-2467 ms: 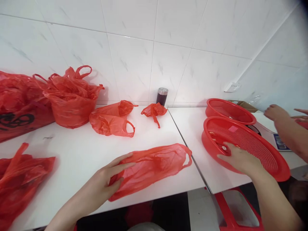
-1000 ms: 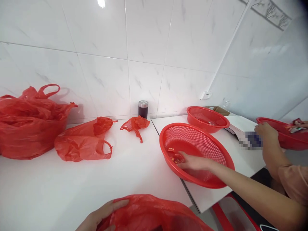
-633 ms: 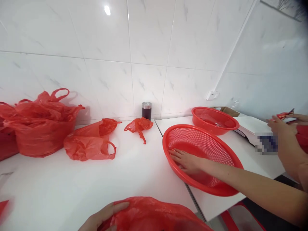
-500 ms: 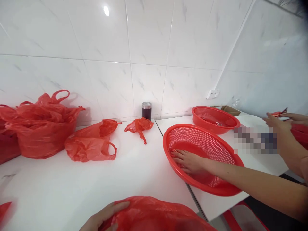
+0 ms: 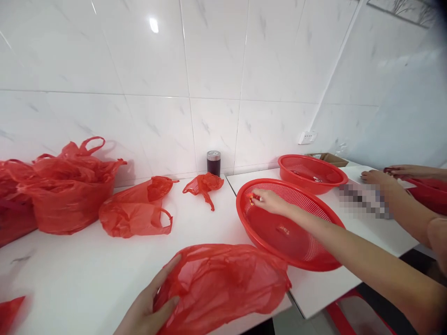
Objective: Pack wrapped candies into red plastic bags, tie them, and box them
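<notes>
From my station, I have the left hand (image 5: 146,300) clasping the red bag (image 5: 226,279) at the table's (image 5: 80,265) front edge. The right hand (image 5: 270,203) pinches a small packet (image 5: 256,197) inside the basket (image 5: 265,228).

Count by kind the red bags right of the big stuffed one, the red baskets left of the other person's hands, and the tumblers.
Red bags: 3 (bag in the left hand, point on that held bag; lying bag; crumpled bag)
Red baskets: 2 (front basket, rear basket)
Tumblers: 1 (dark tumbler)
Total: 6
</notes>
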`<state>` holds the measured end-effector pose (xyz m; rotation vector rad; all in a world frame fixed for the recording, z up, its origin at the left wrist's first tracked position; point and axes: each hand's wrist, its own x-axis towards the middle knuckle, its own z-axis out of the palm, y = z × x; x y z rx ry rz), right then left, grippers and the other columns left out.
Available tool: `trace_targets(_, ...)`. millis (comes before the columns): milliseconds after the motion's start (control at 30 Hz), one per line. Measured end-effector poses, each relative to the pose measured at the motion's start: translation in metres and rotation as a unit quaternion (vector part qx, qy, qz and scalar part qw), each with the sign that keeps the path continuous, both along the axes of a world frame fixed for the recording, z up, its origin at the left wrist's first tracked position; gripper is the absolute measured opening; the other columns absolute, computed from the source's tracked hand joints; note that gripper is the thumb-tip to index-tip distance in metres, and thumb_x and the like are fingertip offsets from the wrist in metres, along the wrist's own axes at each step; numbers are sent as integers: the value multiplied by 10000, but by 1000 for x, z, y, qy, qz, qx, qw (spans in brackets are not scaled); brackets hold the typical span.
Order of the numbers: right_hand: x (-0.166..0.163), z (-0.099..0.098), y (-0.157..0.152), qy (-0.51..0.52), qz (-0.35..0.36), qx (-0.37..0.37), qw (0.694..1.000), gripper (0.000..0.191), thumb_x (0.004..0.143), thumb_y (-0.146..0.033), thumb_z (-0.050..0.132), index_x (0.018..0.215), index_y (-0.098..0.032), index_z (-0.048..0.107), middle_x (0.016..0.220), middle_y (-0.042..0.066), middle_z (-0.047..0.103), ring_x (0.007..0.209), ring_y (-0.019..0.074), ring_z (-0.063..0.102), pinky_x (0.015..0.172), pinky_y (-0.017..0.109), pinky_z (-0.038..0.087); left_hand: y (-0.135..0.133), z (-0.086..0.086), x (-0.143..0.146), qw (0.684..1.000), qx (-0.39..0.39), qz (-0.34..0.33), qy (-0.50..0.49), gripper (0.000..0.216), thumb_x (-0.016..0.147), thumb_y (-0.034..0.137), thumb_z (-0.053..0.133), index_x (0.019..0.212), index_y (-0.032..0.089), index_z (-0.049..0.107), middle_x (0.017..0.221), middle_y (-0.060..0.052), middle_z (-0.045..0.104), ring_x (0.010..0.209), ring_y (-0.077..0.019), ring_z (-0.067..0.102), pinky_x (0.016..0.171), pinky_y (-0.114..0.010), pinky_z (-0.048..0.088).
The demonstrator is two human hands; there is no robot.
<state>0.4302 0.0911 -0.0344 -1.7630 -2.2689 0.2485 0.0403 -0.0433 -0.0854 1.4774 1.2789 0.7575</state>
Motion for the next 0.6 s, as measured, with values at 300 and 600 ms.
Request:
trace_targets(300, -131, 40, -102, 176, 219, -199, 939, 242, 935, -366, 503, 1108, -241, 617, 1058, 41, 646, 869, 166, 622, 770, 301, 481, 7, 22, 36, 993, -66, -23, -92, 760, 827, 283, 576, 1512, 285, 246, 1460, -56, 488, 1208, -258, 566, 1022, -409, 451)
trace_targets(600, -44, 26, -63, 65, -41, -35, 996, 442, 929, -502, 459, 1319, -305, 526, 1272, 81, 593, 1038, 239, 610, 893, 386, 473, 8, 6, 22, 999, 34, -19, -25, 650, 850, 262, 548, 1468, 311, 352, 1520, -55, 389, 1338, -306, 419, 1047, -454, 412)
